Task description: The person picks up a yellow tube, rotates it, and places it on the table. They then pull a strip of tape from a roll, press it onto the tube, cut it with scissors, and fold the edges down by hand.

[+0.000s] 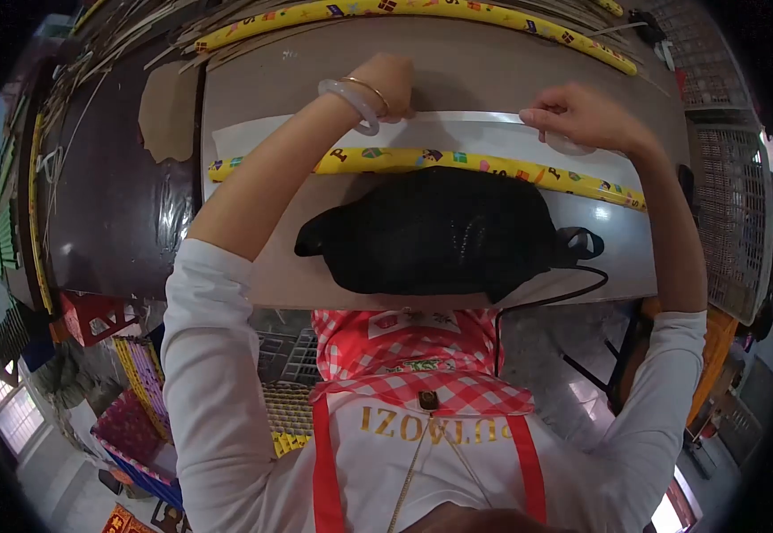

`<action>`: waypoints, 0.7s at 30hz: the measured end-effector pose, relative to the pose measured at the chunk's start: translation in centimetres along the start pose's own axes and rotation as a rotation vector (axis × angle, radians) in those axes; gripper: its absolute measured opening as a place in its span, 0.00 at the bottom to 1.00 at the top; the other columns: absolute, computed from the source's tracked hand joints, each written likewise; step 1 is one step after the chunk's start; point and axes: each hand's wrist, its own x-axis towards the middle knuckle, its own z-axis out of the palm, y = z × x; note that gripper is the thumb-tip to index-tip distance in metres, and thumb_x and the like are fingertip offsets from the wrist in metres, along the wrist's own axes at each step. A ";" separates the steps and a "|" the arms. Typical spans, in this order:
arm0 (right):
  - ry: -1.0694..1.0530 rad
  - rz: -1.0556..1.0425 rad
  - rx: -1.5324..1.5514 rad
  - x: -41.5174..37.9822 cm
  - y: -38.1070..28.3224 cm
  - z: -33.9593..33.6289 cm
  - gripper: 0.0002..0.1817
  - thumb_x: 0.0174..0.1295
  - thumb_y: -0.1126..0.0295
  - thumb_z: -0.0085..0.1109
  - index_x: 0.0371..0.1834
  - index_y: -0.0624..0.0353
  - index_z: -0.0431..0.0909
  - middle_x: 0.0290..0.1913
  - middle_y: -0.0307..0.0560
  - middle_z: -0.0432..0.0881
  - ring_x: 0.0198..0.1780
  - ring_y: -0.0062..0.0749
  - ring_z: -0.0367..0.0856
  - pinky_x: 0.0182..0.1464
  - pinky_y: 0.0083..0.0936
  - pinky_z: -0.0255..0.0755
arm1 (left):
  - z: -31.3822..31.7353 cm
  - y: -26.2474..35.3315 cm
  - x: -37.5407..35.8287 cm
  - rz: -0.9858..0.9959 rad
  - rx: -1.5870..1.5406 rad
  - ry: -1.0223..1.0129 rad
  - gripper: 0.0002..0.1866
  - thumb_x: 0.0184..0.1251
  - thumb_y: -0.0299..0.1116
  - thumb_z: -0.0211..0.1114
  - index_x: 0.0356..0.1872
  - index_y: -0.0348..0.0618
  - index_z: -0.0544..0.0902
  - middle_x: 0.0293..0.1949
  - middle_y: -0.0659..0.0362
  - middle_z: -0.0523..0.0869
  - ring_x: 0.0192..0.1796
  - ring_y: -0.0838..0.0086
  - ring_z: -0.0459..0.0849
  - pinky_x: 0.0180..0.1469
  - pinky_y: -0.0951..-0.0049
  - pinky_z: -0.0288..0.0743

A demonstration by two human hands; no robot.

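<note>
My left hand (390,87), with two bangles at its wrist, is closed at the far edge of a white sheet (262,138); what its fingers hold is hidden. To the right, my right hand (582,117) has its thumb and forefinger pinched together by the same edge. A shiny pale strip (471,116) runs along that edge between both hands. Nearer to me, a yellow patterned roll (373,160) lies across the sheet. A black cloth-like bundle (440,235) with a cable rests just in front of the roll.
Another long yellow roll (315,16) and thin strips (111,53) lie along the table's far side. A brown patch (170,111) is on the dark left tabletop (107,213). Wire-mesh crates (731,204) stand at the right. Below the table edge is a red crate (93,315).
</note>
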 end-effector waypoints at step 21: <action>0.333 0.212 0.072 -8.1 10.8 2.6 0.14 0.52 0.53 0.59 0.30 0.50 0.83 0.25 0.39 0.81 0.24 0.24 0.76 0.27 0.21 0.67 | -0.8 -0.8 -0.3 0.156 0.096 0.108 0.15 0.39 0.35 0.70 0.26 0.42 0.73 0.31 0.55 0.77 0.39 0.60 0.76 0.39 0.65 0.71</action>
